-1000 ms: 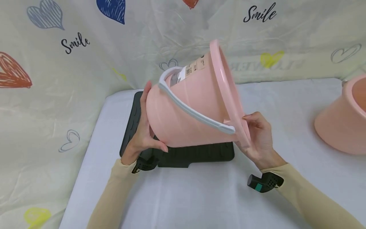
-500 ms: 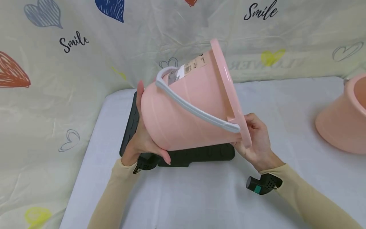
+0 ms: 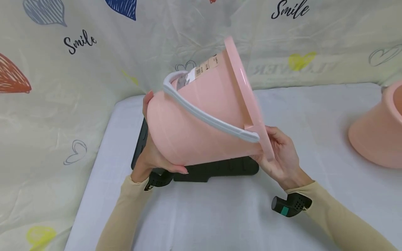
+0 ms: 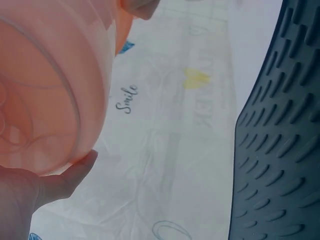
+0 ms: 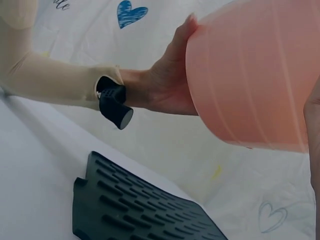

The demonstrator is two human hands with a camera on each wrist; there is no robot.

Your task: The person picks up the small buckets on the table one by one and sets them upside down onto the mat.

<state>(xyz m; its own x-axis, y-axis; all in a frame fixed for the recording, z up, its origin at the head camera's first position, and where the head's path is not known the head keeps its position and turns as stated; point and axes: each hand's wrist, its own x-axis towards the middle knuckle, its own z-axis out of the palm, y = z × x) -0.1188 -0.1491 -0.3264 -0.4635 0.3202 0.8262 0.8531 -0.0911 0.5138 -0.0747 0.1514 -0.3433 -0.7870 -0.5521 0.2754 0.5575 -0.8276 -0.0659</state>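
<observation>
A pink bucket (image 3: 201, 118) is held tilted on its side above the table, its rim facing right and its base left. Its pale grey handle (image 3: 209, 120) lies across the near side, and a paper label (image 3: 205, 67) shows on top. My left hand (image 3: 154, 153) grips the base, thumb below and fingers behind; the left wrist view shows it against the bottom (image 4: 30, 115). At the rim's lower end my right hand (image 3: 282, 158) holds the edge, some of its fingers hidden under the bucket. In the right wrist view the bucket (image 5: 250, 75) hangs clear of the mat.
Under the bucket a black ridged mat (image 3: 226, 169) lies on the white-covered table (image 3: 220, 216). A second pink container (image 3: 377, 136) stands at the right edge of the head view. A curtain printed with hearts (image 3: 188, 28) hangs behind the table.
The bucket has moved a little left in the head view with both hands on it, and its opening has turned out of sight. My left hand has shifted left with the base.
</observation>
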